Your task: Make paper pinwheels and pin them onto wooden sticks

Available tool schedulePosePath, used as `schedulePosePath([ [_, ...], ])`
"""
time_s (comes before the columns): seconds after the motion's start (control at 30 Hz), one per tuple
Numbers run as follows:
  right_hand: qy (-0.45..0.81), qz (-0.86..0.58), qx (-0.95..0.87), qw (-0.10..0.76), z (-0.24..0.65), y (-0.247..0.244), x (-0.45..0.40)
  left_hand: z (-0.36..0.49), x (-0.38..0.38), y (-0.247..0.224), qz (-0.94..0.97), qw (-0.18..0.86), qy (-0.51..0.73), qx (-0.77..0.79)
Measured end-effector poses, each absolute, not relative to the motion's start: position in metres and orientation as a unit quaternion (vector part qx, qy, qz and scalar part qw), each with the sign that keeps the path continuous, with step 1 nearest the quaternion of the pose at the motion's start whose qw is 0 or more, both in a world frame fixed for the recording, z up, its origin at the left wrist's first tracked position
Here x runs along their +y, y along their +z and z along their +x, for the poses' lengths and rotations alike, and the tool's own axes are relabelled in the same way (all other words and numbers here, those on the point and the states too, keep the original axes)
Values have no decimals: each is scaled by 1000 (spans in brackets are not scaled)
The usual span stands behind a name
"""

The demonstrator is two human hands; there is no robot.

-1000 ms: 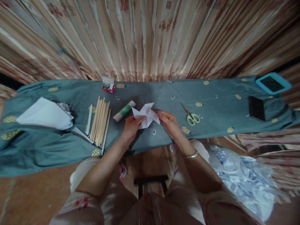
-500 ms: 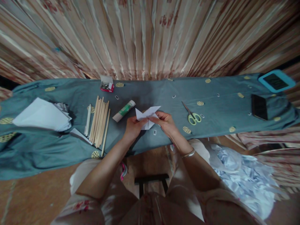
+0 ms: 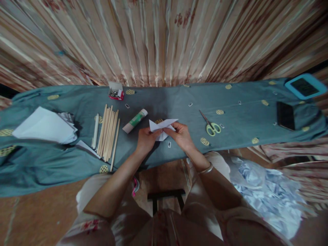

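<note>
A small folded white paper [image 3: 164,125] with pointed corners is held above the near middle of the cloth-covered table [image 3: 176,102]. My left hand [image 3: 146,139] pinches its left side, thumb on top. On the other side my right hand [image 3: 181,136] grips it the same way, and the two thumbs nearly meet at its centre. Fingers beneath the paper are hidden. Just left of the paper lies a white and green glue tube [image 3: 135,121]. Scissors with light green handles [image 3: 211,127] rest to the right of my right hand.
On the left are wooden sticks [image 3: 108,133], a white stick-like object [image 3: 95,131] and a stack of white paper [image 3: 43,126]. A small red box of metal pieces [image 3: 116,94] stands behind. A dark phone [image 3: 285,115] and blue-framed tablet [image 3: 305,86] lie far right. Crumpled paper [image 3: 271,194] fills a bag below.
The paper's raised edges have tilted lower and look flatter between my hands. My thumbs stay near its centre. The view has shifted slightly.
</note>
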State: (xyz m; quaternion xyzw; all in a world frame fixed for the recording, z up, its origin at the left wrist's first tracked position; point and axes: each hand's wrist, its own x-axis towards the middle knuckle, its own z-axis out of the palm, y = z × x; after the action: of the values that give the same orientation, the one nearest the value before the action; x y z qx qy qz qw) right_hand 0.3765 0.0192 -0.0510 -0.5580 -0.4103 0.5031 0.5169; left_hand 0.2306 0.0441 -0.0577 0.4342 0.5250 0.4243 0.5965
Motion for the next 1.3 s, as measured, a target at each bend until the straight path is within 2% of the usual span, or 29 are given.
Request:
schedulePosePath([
  [0.47, 582, -519, -354, 517, 376, -44, 16, 233, 41, -43, 401, 630, 436, 502],
  [1.3, 565, -534, -379, 501, 380, -54, 18, 232, 43, -50, 384, 644, 450, 485],
])
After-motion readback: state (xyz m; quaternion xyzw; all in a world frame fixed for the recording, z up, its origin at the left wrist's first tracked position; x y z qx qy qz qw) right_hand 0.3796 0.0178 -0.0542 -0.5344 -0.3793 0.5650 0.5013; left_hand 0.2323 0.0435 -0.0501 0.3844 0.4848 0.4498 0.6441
